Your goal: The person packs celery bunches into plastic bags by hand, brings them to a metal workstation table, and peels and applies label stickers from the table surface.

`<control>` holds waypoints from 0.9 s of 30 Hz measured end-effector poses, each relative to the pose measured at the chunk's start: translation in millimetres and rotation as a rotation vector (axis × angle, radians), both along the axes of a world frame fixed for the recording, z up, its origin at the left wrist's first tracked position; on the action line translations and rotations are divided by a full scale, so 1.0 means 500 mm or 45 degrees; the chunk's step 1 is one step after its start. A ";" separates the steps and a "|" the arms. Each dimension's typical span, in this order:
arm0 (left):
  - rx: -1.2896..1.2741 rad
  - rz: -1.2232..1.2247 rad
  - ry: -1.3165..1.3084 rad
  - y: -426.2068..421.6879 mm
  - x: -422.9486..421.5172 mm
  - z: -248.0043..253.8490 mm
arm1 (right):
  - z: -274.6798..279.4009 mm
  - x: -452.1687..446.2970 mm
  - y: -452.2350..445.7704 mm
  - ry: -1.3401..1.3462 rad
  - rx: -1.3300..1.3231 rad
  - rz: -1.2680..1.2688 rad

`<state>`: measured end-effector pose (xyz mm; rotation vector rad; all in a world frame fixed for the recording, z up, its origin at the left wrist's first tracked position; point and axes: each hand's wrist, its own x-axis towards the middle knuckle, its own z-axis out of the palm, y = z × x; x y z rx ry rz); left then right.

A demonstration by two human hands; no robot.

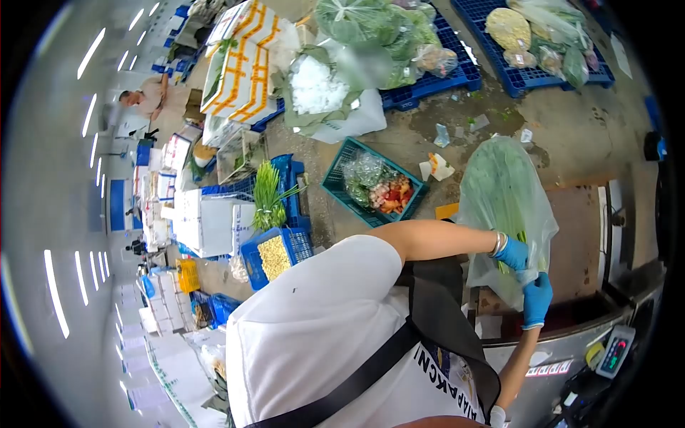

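Pinching the clear bag [487, 214], the left hand [512, 254] and right hand [537, 299] sit close together. That likely steadies the greens [508, 187] inside.

Clear plastic here, thin, wrinkled and glossy, that's the bag [492, 175]! Rubbery-looking and smooth, the blue gloves [539, 299] on it! Dull, worn metal along the edge of the desk [646, 282]. Smooth dark apron [449, 303] over soft, matt white cloth, the shirt [307, 342]. Hard green plastic for the crate [337, 170], rough concrete for the floor [421, 125], and shiny orange tape on matt foam boxes [246, 82]!
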<state>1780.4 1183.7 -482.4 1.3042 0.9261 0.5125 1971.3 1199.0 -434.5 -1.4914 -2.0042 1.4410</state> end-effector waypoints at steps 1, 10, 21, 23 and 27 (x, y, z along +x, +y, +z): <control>-0.180 0.121 0.042 -0.019 -0.021 0.032 | -0.034 0.007 0.005 0.015 -0.177 -0.125; -0.874 1.144 -1.113 -0.101 -0.071 -0.091 | -0.303 0.118 0.034 0.319 -0.739 -0.806; -0.296 0.209 0.164 0.030 -0.010 0.034 | -0.136 -0.006 -0.030 1.118 -1.075 -0.566; -0.501 0.000 0.048 0.041 -0.040 0.017 | -0.077 -0.013 -0.028 0.821 -0.665 -0.259; -0.562 0.086 -0.184 0.024 -0.017 0.056 | -0.040 -0.035 -0.040 -0.126 -0.092 -0.370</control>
